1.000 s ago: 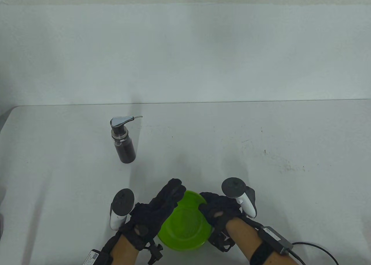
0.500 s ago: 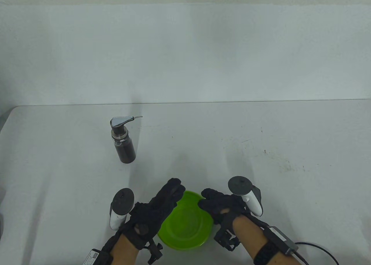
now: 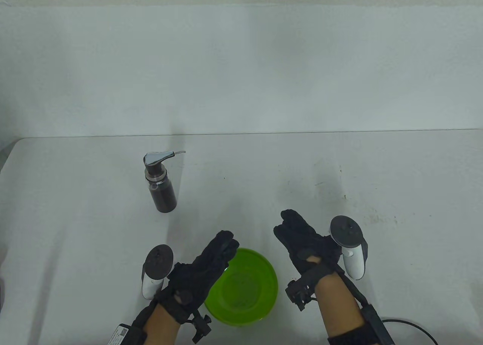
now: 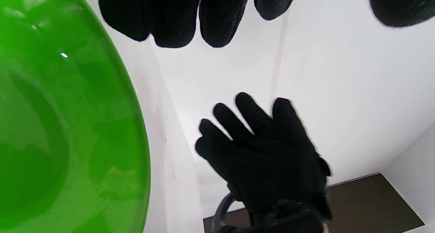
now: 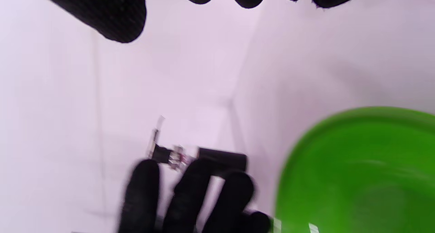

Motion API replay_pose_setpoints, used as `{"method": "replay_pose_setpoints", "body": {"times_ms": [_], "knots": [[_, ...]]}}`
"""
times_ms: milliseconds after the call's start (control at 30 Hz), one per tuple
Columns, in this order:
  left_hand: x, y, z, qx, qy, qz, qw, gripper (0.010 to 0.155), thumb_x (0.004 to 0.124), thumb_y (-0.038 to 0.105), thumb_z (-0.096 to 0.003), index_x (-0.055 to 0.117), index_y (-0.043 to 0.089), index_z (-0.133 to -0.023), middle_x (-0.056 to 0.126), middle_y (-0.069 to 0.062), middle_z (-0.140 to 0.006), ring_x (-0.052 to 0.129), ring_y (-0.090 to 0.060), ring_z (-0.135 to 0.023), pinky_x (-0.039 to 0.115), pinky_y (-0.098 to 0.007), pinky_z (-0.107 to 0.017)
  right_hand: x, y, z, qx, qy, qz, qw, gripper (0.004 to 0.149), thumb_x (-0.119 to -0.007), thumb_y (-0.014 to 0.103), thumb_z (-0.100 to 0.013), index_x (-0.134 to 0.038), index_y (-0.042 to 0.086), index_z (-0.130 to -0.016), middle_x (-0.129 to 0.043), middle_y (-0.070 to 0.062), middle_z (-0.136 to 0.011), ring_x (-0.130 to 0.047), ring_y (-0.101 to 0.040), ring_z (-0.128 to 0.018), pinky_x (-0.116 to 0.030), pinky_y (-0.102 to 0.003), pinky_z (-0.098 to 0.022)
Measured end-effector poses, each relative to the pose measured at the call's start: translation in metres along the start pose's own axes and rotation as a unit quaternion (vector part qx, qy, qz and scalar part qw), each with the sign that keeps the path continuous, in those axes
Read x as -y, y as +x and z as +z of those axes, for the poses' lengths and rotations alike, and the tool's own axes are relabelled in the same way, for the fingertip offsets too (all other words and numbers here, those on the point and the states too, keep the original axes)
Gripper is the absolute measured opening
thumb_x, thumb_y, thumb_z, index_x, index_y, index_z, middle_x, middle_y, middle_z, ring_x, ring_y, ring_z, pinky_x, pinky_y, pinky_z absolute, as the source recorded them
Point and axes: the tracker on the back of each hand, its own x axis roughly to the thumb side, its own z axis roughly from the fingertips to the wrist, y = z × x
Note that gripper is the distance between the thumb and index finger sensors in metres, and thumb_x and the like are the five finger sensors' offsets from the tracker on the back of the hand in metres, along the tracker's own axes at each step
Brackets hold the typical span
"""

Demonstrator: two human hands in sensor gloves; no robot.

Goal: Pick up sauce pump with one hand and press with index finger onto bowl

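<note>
A: Item one, change since the earlier table view?

B: Right hand (image 3: 302, 239) has left the bowl (image 3: 256, 284) and lifted toward centre right of the frame; fingers apart, holding nothing. Left hand (image 3: 203, 266) is unmoved beside the bowl's left rim, fingers extended and loosely together, gripping nothing. Whether it touches the rim, I cannot tell.

A: Contents, left to right?

B: Sauce pump (image 3: 161, 181), upper left of the tabletop: dark bottle, metal collar, silver head, spout pointing right. Upright, untouched, well apart from both hands. Then left hand, then green bowl at lower centre, apparently unfilled, then right hand. Table (image 3: 377, 164) is white with small dark specks at right.

A: Risks from here?

B: Judged only: the pump is tall and narrow, so a sideways knock on reaching could tip it. A grip taken too low leaves the index finger short of the head. If the spout is not over the bowl when pressed, sauce lands on the table.

A: Markings?

B: None readable on the pump or bowl. A label on the left wrist unit (image 3: 121, 333) is too small to read.
</note>
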Motion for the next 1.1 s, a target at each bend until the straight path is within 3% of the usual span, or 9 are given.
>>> {"method": "replay_pose_setpoints", "body": {"times_ms": [100, 200, 300, 433, 533, 667, 933, 1100], "knots": [[-0.002, -0.001, 0.000, -0.001, 0.003, 0.002, 1.000, 0.087, 0.063, 0.076, -0.0454, 0.034, 0.034, -0.116, 0.050, -0.007, -0.119, 0.060, -0.047, -0.107, 0.058, -0.060, -0.075, -0.012, 0.011, 0.012, 0.047, 0.015, -0.016, 0.999, 0.073, -0.074, 0.057, -0.054, -0.037, 0.019, -0.105, -0.034, -0.023, -0.110, -0.036, -0.057, -0.098, -0.048, -0.069, -0.067], [-0.003, 0.000, 0.000, 0.001, 0.006, 0.002, 1.000, 0.087, 0.063, 0.076, -0.0454, 0.034, 0.034, -0.116, 0.050, -0.007, -0.119, 0.059, -0.047, -0.107, 0.058, -0.060, -0.075, -0.028, 0.006, 0.019, 0.083, 0.074, -0.055, 0.992, 0.074, -0.072, 0.060, -0.055, -0.036, 0.021, -0.106, -0.029, -0.020, -0.114, -0.024, -0.053, -0.102, -0.027, -0.067, -0.068], [-0.005, 0.000, 0.000, 0.003, 0.011, 0.000, 1.000, 0.087, 0.063, 0.076, -0.0453, 0.034, 0.034, -0.116, 0.050, -0.007, -0.119, 0.059, -0.047, -0.107, 0.057, -0.060, -0.075, -0.040, -0.005, 0.022, 0.121, 0.108, -0.088, 0.983, 0.078, -0.069, 0.062, -0.055, -0.029, 0.020, -0.107, -0.024, -0.016, -0.116, -0.014, -0.046, -0.104, -0.019, -0.060, -0.069], [-0.008, 0.000, 0.001, 0.001, 0.017, -0.006, 1.000, 0.087, 0.063, 0.076, -0.0454, 0.034, 0.034, -0.116, 0.050, -0.007, -0.119, 0.059, -0.047, -0.107, 0.057, -0.060, -0.075, -0.053, -0.014, 0.019, 0.149, 0.167, -0.050, 0.973, 0.082, -0.059, 0.067, -0.054, -0.016, 0.019, -0.106, -0.014, -0.014, -0.117, -0.006, -0.039, -0.104, -0.017, -0.056, -0.070], [-0.009, -0.001, 0.001, -0.001, 0.021, -0.013, 1.000, 0.087, 0.063, 0.076, -0.0453, 0.034, 0.034, -0.116, 0.050, -0.007, -0.119, 0.058, -0.048, -0.107, 0.057, -0.060, -0.075, -0.061, -0.023, 0.016, 0.136, 0.200, -0.021, 0.970, 0.076, -0.055, 0.062, -0.055, -0.019, 0.019, -0.106, -0.014, -0.013, -0.116, -0.006, -0.036, -0.104, -0.017, -0.054, -0.070], [-0.011, -0.003, 0.001, -0.009, 0.024, -0.020, 0.999, 0.087, 0.063, 0.076, -0.0454, 0.034, 0.033, -0.116, 0.050, -0.007, -0.119, 0.058, -0.048, -0.107, 0.056, -0.060, -0.075, -0.066, -0.037, 0.012, 0.116, 0.209, -0.014, 0.971, 0.071, -0.054, 0.056, -0.055, -0.021, 0.019, -0.106, -0.016, -0.013, -0.116, -0.008, -0.036, -0.104, -0.018, -0.054, -0.070], [-0.007, -0.004, -0.001, -0.017, 0.019, -0.044, 0.999, 0.087, 0.065, 0.075, -0.0452, 0.035, 0.033, -0.115, 0.045, -0.008, -0.120, 0.052, -0.048, -0.109, 0.053, -0.061, -0.076, -0.061, -0.038, 0.012, 0.132, 0.200, -0.039, 0.970, 0.073, -0.055, 0.059, -0.055, -0.022, 0.019, -0.106, -0.017, -0.013, -0.116, -0.009, -0.036, -0.104, -0.019, -0.054, -0.071], [-0.008, 0.016, -0.004, 0.008, 0.044, -0.084, 0.995, 0.087, 0.065, 0.075, -0.0455, 0.034, 0.034, -0.116, 0.040, -0.007, -0.121, 0.047, -0.048, -0.110, 0.050, -0.061, -0.076, -0.060, -0.038, 0.013, 0.136, 0.200, -0.050, 0.969, 0.074, -0.055, 0.062, -0.055, -0.022, 0.020, -0.106, -0.018, -0.013, -0.117, -0.010, -0.037, -0.105, -0.020, -0.055, -0.071]]}}
